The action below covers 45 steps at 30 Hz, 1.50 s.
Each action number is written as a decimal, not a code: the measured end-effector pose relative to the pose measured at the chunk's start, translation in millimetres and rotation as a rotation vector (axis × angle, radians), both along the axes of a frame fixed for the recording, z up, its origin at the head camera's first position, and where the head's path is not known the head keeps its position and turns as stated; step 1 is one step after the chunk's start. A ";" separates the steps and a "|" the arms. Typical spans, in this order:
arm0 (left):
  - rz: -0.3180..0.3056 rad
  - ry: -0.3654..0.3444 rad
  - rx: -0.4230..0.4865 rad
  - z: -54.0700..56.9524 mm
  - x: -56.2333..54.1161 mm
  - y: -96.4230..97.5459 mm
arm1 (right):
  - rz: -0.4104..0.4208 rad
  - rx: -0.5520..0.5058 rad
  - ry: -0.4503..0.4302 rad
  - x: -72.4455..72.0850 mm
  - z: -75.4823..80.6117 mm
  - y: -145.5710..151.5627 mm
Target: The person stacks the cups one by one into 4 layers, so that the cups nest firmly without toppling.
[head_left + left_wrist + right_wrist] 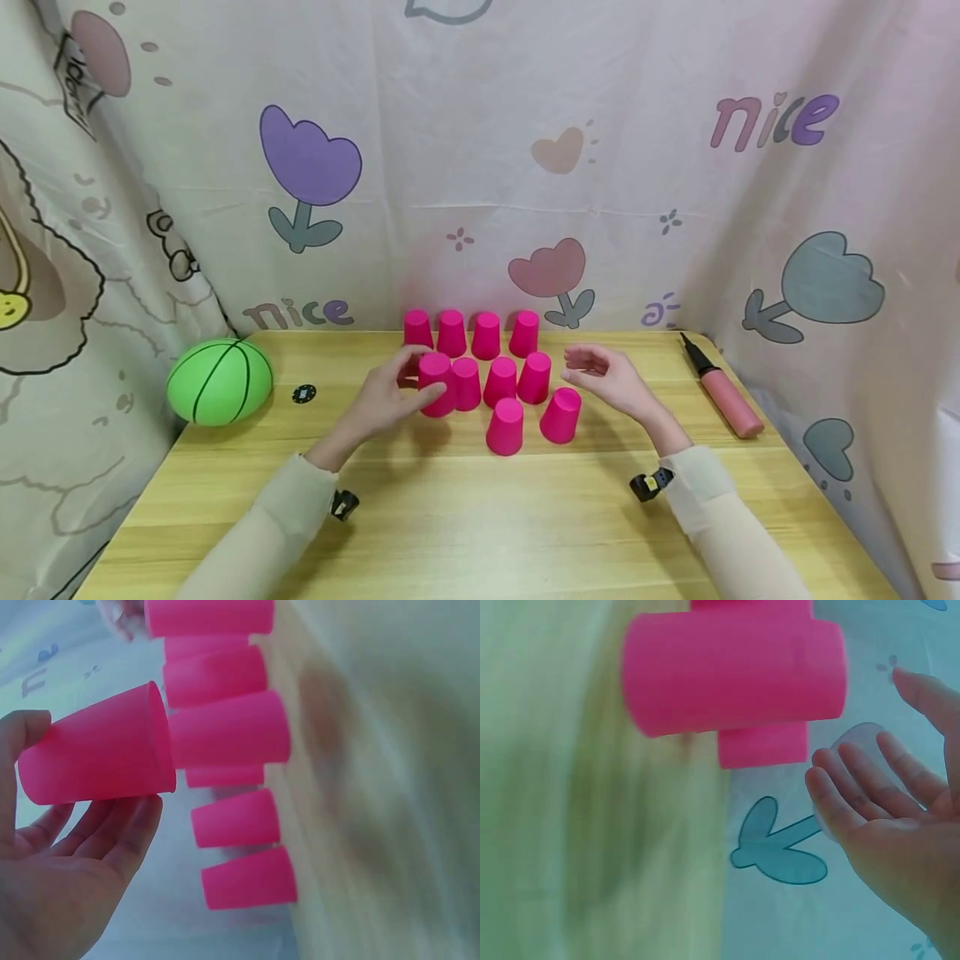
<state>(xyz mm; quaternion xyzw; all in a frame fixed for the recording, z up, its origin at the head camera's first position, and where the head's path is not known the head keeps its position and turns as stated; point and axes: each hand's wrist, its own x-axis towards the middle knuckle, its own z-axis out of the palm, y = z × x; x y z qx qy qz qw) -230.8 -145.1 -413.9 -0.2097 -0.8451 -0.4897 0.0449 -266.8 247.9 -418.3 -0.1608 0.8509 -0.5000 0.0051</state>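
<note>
Within the pinch of the left hand (381, 398), one pink cup (435, 382); right hand (615, 383) relaxed.

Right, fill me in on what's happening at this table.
A person is handling bright pink, tapered, plastic-looking cups on a light wood-grain table. The left hand holds one upside-down cup, raised off the surface at the group's left side. The other nine stand upside down: four at the back, three in the middle, two nearest the person. The right hand is empty, just right of the cups. A green ball with black lines sits at the table's left.
</note>
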 end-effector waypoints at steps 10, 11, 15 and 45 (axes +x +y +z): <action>0.079 -0.013 0.032 19.9 -33.0 -2.1 | 0.033 0.010 -0.075 22.0 -18.1 2.6; 0.080 -0.010 0.038 21.0 -36.3 -2.1 | 0.036 0.013 -0.079 23.2 -19.5 2.8; 0.093 0.020 0.056 24.9 -50.1 -1.5 | 0.036 0.009 -0.084 26.4 -25.8 4.0; 0.306 -0.063 0.024 23.3 -133.3 16.3 | 0.067 -0.055 -0.132 29.2 -40.8 6.2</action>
